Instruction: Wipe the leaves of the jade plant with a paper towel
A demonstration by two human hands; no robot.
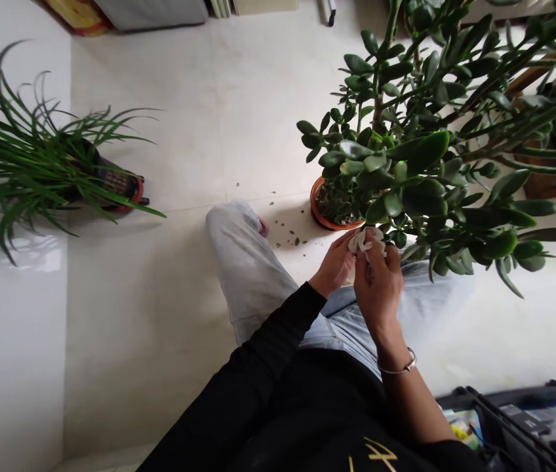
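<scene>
My right hand (381, 285) is closed around a crumpled white tissue (369, 244), right at the lower leaves of a jade plant (423, 154). Close beside it on the left, my left hand (337, 263) has its fingers drawn together against the tissue's edge. What those fingers grip is hidden by the tissue and the right hand. The jade plant has thick, glossy green leaves on branching stems and grows from an orange-brown pot (316, 213). Both hands are above my lap, just in front of this pot.
Small dark fallen leaves and bits (297, 241) lie on the pale floor (160, 275) left of the pot. A long-leaved potted plant (46, 154) stands at the left wall. A black crate (509, 426) of mixed items is at lower right. Wooden furniture (546, 187) stands behind the branches.
</scene>
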